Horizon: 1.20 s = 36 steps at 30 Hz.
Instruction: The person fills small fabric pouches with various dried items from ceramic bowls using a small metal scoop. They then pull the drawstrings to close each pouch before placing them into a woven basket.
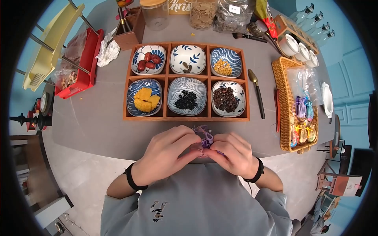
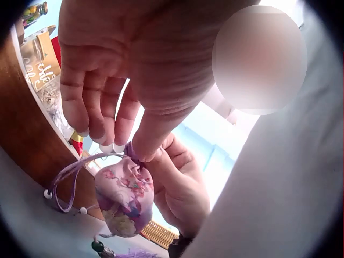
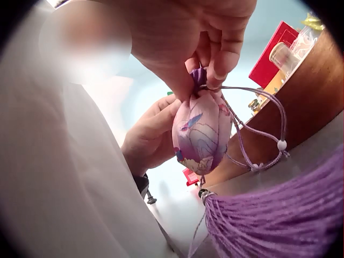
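Close to the table's front edge, my left hand (image 1: 167,147) and right hand (image 1: 234,153) meet over a small drawstring pouch (image 3: 203,129). It is pink and purple with a printed flower pattern. Thumbs and fingers of both hands pinch its gathered purple neck. The pouch body (image 2: 124,196) hangs rounded below the fingers in both wrist views. Purple cords loop out to one side, with a white bead (image 3: 281,145) on them. A purple tassel (image 3: 274,209) dangles from the pouch's bottom. From the head view, the hands hide most of the pouch.
Beyond the hands stands a wooden divided tray (image 1: 185,118) with patterned bowls of red dates, seeds, beans and yellow pieces. A spoon (image 1: 258,94) lies to its right, beside a wicker basket (image 1: 286,118) of small pouches. At left are a red bin (image 1: 84,84) and crumpled tissue (image 1: 108,51).
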{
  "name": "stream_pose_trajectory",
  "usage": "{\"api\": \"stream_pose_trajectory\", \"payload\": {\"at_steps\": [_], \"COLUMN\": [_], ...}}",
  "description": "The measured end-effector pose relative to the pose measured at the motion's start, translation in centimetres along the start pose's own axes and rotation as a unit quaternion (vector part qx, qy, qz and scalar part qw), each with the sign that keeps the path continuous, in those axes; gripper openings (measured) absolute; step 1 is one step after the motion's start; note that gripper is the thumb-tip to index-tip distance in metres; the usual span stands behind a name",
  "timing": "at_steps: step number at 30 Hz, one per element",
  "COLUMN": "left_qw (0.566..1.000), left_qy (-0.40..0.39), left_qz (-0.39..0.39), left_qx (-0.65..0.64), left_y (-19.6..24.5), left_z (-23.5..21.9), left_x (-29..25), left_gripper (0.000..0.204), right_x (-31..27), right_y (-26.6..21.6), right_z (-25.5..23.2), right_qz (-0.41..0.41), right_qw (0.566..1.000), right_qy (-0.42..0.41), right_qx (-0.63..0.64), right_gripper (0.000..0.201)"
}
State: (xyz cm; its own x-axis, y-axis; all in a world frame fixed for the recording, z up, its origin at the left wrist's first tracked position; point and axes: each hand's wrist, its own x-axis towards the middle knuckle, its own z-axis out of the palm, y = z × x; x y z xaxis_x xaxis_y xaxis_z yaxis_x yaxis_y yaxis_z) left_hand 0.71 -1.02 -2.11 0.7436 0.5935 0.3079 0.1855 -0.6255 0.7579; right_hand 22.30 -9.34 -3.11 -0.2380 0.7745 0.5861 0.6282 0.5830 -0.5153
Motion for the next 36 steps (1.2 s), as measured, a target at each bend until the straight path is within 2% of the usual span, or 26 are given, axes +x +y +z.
{"api": "stream_pose_trajectory", "payload": {"at_steps": [10, 16, 19, 25, 28, 31, 36], "left_qw": [0.998, 0.995, 0.996, 0.992, 0.995, 0.995, 0.995], "left_qy": [-0.059, -0.092, -0.084, -0.103, -0.067, -0.060, -0.059], "left_qz": [-0.010, 0.029, 0.009, 0.047, 0.051, 0.057, 0.082], "left_qx": [-0.006, -0.003, -0.013, -0.052, -0.057, -0.047, -0.028], "left_y": [0.1, -0.2, 0.2, -0.4, -0.4, -0.6, -0.5], "left_z": [-0.5, -1.0, -1.0, -1.6, -1.6, -1.8, -1.5], "left_x": [0.1, 0.5, 0.7, 0.5, 0.3, 0.3, 0.6], "left_gripper": [0.024, 0.030, 0.023, 0.020, 0.018, 0.020, 0.021], "right_x": [-0.2, 0.2, 0.2, 0.0, 0.6, 0.7, 1.5], "right_y": [0.9, 0.7, 0.7, 0.8, 1.2, 1.7, 1.3], "right_z": [0.6, 0.4, 0.7, 0.8, -0.6, -1.5, -1.5], "right_qz": [-0.087, -0.122, -0.129, -0.100, -0.011, -0.010, -0.075], "right_qw": [0.996, 0.992, 0.991, 0.993, 0.993, 0.992, 0.986], "right_qy": [-0.016, -0.035, -0.023, -0.023, -0.066, -0.118, -0.152], "right_qx": [-0.002, 0.021, 0.032, 0.062, 0.097, 0.044, -0.003], "right_gripper": [0.024, 0.020, 0.020, 0.023, 0.034, 0.033, 0.025]}}
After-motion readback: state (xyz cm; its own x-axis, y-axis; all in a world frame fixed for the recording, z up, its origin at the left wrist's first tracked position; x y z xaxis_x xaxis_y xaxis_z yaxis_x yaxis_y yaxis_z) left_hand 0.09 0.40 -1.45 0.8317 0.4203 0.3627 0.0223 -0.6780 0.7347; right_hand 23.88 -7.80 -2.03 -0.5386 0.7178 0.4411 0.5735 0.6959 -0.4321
